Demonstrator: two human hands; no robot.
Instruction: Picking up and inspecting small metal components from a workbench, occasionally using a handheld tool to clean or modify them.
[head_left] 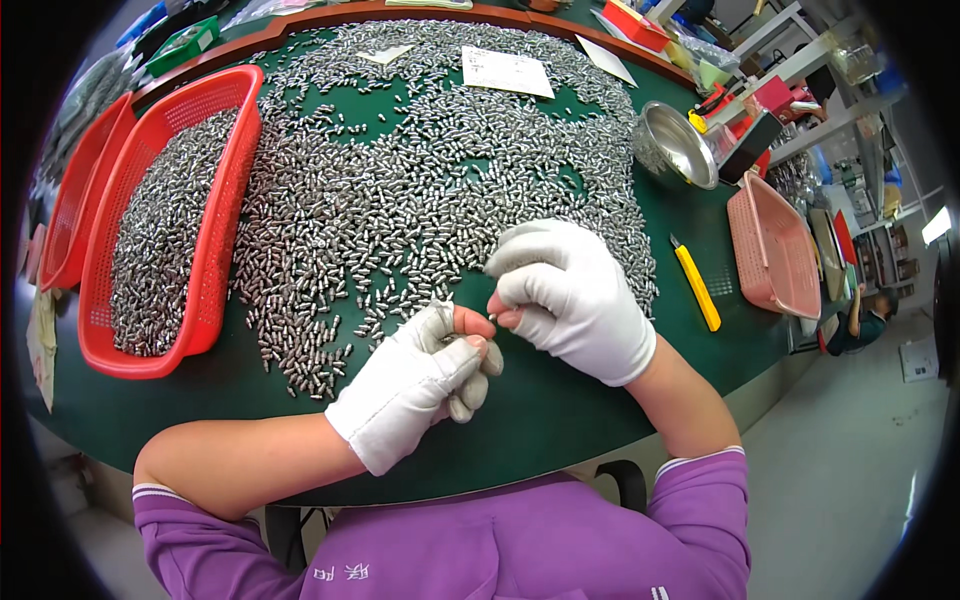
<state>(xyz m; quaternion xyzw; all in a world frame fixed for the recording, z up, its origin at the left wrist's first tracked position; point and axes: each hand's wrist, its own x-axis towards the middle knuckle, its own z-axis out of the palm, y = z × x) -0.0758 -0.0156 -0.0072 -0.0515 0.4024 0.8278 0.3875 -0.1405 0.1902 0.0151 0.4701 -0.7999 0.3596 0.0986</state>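
Note:
My left hand (405, 385), in a white glove with bare thumb and index tips, is closed in a pinch near the table's front edge. Close by on its right, my right hand (575, 295), gloved the same way, has its bare fingertips pressed together. A tiny pale bit may show at the right fingertips, but what either hand holds is too small or hidden to make out. Beyond both hands, a wide layer of small silvery metal pieces (420, 190), short and barrel-like, covers much of the green table (690, 360).
At left stands a red perforated basket (222, 290) filled with the same pieces, beside another red basket (75, 215). On the right are a steel bowl (680, 145), a yellow utility knife (697, 288) and a pink basket (770, 250). A paper sheet (507, 71) lies on the pieces.

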